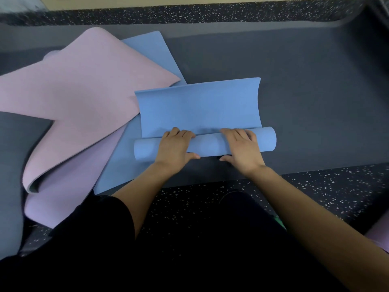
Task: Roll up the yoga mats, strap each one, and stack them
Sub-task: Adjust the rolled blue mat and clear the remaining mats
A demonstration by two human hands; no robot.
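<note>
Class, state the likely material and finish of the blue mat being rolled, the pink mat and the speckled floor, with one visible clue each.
Blue mat: probably foam, matte; rolls without creasing. Pink mat: likely foam, matte; thick edge at its fold. Speckled floor: perhaps rubber, dull; dark with pale flecks.

Reference: blue roll [205, 145].
- 12 o'clock: its unrolled flap [197, 106] curls upward and blocks a straight reach.
- 1–4 o'clock: bare dark grey mat [315, 91], open passage.
- 9–11 o'clock: pink mat [80, 98], folded and humped, lies over a second blue mat [117, 165].
- 6 o'clock: open strip of speckled floor [189, 197].
</note>
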